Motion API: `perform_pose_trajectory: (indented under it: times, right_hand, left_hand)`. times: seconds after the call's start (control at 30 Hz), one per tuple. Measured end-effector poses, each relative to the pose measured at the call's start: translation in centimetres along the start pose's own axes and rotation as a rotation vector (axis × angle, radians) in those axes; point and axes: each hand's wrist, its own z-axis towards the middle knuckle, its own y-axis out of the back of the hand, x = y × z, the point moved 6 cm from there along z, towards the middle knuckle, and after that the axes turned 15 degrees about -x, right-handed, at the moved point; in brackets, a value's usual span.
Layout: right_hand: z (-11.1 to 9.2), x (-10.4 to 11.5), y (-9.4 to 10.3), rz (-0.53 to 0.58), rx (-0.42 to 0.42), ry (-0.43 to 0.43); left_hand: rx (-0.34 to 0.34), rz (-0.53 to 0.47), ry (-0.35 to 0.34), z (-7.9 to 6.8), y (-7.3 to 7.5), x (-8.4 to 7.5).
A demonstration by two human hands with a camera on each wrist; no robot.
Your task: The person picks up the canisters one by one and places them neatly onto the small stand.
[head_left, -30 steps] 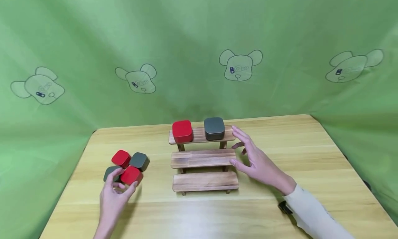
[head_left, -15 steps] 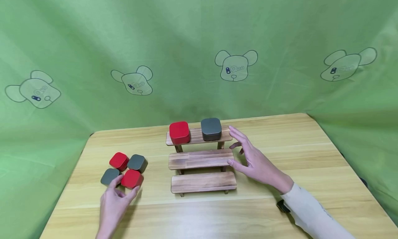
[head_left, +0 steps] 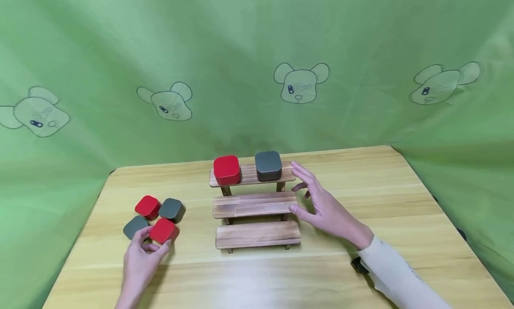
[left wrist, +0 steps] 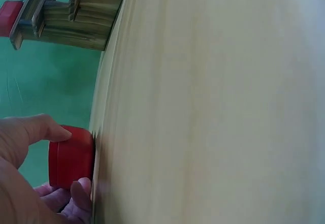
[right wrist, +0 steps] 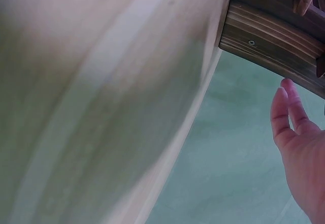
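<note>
My left hand (head_left: 141, 260) holds a red rounded-square box (head_left: 163, 231) on the table, thumb on one side and fingers on the other. The left wrist view shows the thumb pressed on this red box (left wrist: 76, 157). Behind it sit a second red box (head_left: 147, 207) and two dark grey boxes, one farther right (head_left: 172, 210) and one by the fingers (head_left: 135, 227). My right hand (head_left: 327, 210) is beside a three-tier wooden stand (head_left: 257, 234), fingers spread and holding nothing. In the right wrist view, its fingertips are at the stand's side (right wrist: 269, 46).
On the stand's top shelf are a red box (head_left: 227, 169) at left and a dark grey box (head_left: 268, 165) at right. A green curtain (head_left: 241, 121) hangs behind the wooden table (head_left: 257, 280). A dark strap (head_left: 358, 265) is at the right cuff.
My left fingers have closed in around the front red box, which has shifted slightly towards me from its neighbours. My right hand stays beside the stand. The head view has turned slightly right.
</note>
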Motion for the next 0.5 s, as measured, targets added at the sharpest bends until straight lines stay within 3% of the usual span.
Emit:
perform_pose_trajectory:
  times: [0.17, 0.5]
  right_hand:
    - [0.03, 0.31, 0.00, -0.013, 0.013, 0.004]
    - [0.09, 0.10, 0.23, -0.021, 0.012, 0.021]
  left_hand:
    - [0.019, -0.081, 0.048, -0.16, 0.28, 0.72]
    - [-0.002, -0.229, 0.063, -0.81, 0.32, -0.12]
